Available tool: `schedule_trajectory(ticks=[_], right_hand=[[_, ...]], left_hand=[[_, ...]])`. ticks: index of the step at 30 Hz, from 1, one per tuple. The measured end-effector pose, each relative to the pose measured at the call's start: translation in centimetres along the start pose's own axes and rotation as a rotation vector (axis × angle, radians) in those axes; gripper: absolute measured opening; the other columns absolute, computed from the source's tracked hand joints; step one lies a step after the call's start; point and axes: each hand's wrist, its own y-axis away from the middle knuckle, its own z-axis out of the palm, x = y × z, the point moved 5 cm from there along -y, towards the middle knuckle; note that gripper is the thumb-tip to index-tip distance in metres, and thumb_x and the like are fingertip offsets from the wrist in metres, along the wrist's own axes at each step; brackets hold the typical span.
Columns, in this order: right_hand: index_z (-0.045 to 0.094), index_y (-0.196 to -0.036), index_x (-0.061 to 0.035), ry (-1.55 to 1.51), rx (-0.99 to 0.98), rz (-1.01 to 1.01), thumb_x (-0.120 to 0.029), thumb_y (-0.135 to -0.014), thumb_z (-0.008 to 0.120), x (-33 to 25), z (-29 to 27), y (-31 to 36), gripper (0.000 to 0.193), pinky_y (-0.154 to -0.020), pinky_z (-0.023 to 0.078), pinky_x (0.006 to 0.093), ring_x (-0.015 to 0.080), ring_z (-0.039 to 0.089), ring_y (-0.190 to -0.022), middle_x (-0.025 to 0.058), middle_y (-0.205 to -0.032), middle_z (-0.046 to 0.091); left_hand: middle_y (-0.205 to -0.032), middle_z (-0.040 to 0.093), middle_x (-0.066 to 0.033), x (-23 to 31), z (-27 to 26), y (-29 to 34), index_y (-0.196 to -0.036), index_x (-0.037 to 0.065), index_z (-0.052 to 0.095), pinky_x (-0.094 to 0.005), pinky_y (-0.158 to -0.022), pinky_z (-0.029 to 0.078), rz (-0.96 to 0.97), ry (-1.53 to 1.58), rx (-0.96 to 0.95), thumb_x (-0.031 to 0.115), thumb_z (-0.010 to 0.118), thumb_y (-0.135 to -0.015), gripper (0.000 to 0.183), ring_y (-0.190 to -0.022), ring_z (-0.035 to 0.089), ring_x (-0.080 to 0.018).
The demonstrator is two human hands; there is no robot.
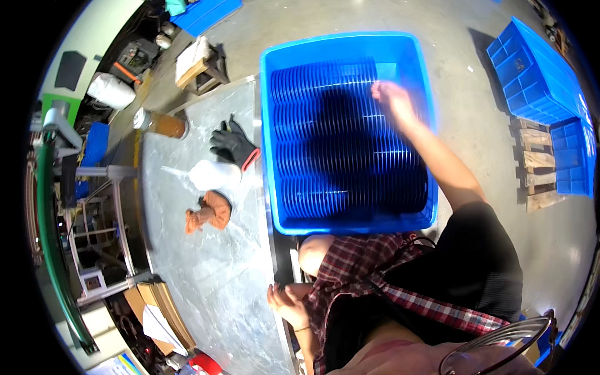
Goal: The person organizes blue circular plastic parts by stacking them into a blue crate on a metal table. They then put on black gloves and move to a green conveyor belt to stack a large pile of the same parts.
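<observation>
Thin discs [347, 144] are stood on edge in four rows inside the blue crate [356, 229]; probably best handled by the rim, with neighbours left unknocked. The right hand [395, 100] is blurred near the far row's right end, fingers curled; grip can't be told. The left hand [288, 307] is loosely spread, apparently empty, by the tabletop [206, 275].

Grey floor [456, 75], marbled table [194, 275] — metal-edged, wooden stool [194, 72], slatted pallet [539, 160]
</observation>
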Motion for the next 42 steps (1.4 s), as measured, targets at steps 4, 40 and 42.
schedule_trajectory(ticks=[4,40,42], right_hand=[[0.063,-0.102,0.0005,-0.050,-0.470,0.049,-0.014,-0.094,0.055,1.5,7.3,14.4,0.019,-0.074,0.050,0.0273,0.0148,0.061,-0.080,0.0083,-0.089,0.065],[0.041,-0.134,-0.0016,0.611,-1.326,-0.876,-0.022,-0.080,0.065,9.1,19.1,41.6,0.062,-0.107,0.030,0.0452,0.0375,0.035,-0.131,0.0212,-0.140,0.037],[0.041,-0.134,-0.0017,0.625,-1.345,-0.848,-0.022,-0.079,0.066,9.0,19.2,41.5,0.063,-0.108,0.029,0.0456,0.0382,0.034,-0.131,0.0212,-0.140,0.037]], left_hand=[[-0.130,0.047,-0.0237,0.8,0.6,4.9,-0.118,-0.003,0.054,-0.0503,-0.102,0.032,0.055,-0.207,-0.048,0.030,0.058,-0.088,0.045,-0.122,0.041,-0.0421],[-0.091,0.058,0.0086,17.5,-40.5,16.7,-0.084,0.020,0.063,-0.0406,-0.089,0.029,0.756,1.442,0.547,0.014,0.060,-0.082,0.007,-0.099,0.046,-0.0082],[-0.087,0.059,0.0106,16.9,-41.3,18.0,-0.078,0.020,0.063,-0.0379,-0.089,0.026,0.789,1.381,0.550,0.006,0.066,-0.076,0.015,-0.098,0.046,-0.0039]])
